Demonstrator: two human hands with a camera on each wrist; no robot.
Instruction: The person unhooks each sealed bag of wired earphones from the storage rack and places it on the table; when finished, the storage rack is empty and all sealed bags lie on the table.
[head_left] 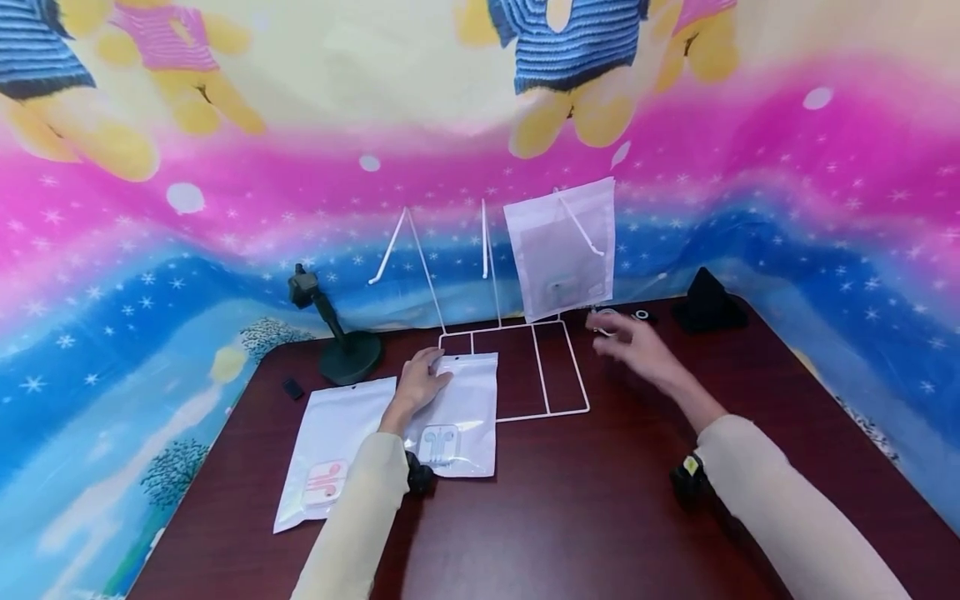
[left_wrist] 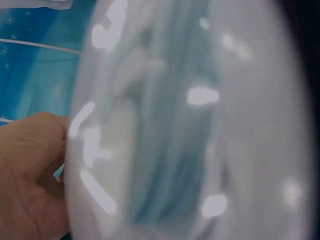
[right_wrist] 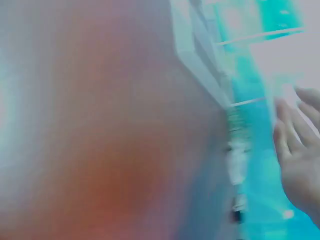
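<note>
My left hand [head_left: 420, 382] grips the upper left part of a white plastic pouch [head_left: 468, 396] with pale blue-and-white earphones [head_left: 439, 445] in its clear lower part. This pouch fills much of the left wrist view, blurred, beside the left hand [left_wrist: 32, 175]. To its left on the table lies another white pouch [head_left: 348, 425], with pink earphones [head_left: 326, 482]. A third pouch [head_left: 558, 242] hangs from the right hook of a white wire rack [head_left: 581, 375]. My right hand [head_left: 637, 346], fingers apart and holding nothing, is below and right of the hanging pouch.
A black stand [head_left: 351, 357] is at the back left, with a small black piece [head_left: 292, 388] near it. At the back right sits a black wedge-shaped object [head_left: 708, 302]. Two hooks, left [head_left: 387, 247] and middle [head_left: 484, 242], carry no pouch. A patterned cloth [head_left: 360, 179] surrounds the table.
</note>
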